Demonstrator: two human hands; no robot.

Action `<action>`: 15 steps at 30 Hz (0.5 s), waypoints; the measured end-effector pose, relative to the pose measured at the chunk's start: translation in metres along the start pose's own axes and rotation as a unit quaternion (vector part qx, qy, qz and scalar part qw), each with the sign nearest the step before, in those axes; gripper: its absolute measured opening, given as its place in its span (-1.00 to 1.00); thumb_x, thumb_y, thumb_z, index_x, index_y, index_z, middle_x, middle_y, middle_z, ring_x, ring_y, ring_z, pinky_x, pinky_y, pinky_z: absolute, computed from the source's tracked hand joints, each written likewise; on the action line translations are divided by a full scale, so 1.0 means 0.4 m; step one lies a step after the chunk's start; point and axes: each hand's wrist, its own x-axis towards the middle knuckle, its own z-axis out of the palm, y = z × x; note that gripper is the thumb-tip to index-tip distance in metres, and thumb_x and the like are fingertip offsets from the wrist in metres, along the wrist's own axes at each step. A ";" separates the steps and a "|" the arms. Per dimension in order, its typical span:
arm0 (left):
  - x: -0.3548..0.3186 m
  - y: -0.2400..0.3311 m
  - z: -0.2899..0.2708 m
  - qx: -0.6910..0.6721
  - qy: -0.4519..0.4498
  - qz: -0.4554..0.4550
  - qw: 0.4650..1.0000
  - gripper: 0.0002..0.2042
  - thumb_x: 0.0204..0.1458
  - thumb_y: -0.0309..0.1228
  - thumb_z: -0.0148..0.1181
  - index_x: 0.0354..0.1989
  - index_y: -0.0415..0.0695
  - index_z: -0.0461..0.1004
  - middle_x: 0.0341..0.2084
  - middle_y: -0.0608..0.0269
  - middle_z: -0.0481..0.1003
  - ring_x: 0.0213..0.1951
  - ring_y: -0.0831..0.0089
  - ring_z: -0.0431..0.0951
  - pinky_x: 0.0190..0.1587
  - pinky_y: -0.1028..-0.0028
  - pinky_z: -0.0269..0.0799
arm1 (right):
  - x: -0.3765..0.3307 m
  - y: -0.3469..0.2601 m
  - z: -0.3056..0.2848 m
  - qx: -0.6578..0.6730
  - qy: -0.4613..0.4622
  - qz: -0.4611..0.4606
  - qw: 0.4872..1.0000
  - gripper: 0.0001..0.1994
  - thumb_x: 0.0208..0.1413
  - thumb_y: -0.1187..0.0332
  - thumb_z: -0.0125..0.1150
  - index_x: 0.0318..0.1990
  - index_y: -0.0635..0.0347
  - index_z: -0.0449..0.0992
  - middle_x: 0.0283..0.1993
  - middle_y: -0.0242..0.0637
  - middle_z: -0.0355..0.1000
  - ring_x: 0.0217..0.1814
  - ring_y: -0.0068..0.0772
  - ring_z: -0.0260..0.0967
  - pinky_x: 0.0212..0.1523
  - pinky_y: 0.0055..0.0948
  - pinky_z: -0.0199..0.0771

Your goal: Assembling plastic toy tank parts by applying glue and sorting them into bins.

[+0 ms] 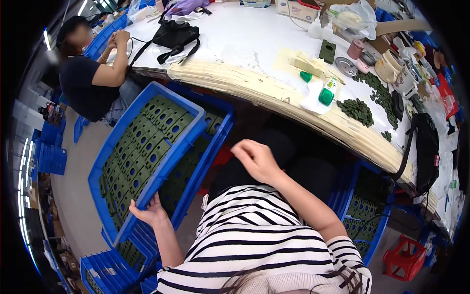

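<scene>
We record, on a dial centred mid-view: one blue tray (pixel 188 134), at nine o'clock, tilted, its rows of green pierced pieces (pixel 142 147) reaching the side walls; one left hand (pixel 151 214), at eight, clamped on the near rim, thumb on one side and fingers on the other; one right hand (pixel 258 160), just past centre, fingers curled, well apart from the rim, though we cannot tell whether its fingertips meet. Beneath the tilted load we list a lower tray (pixel 209 154), its wall standing out toward us, with a dark gap between it and the right hand. A white table (pixel 235 49) runs from eleven to three, its layered front edge beyond both hands; near that edge, between two and three, a dark green pile (pixel 356 111). Grey floor (pixel 71 188) borders the tray's outer side at eight to nine; stacked crates (pixel 110 272) crowd its lower end at half past seven.
</scene>
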 end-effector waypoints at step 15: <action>-0.142 -0.039 0.018 0.079 0.033 -0.383 0.920 -0.35 0.00 -0.13 0.17 0.07 -0.44 0.14 0.04 -0.19 0.18 0.10 0.06 0.29 0.23 0.17 0.25 | 0.322 0.152 0.172 -0.024 0.022 0.252 0.967 -0.27 -0.11 0.00 0.21 0.21 0.20 0.24 0.16 0.18 0.27 0.24 0.16 0.13 0.28 -0.17 0.13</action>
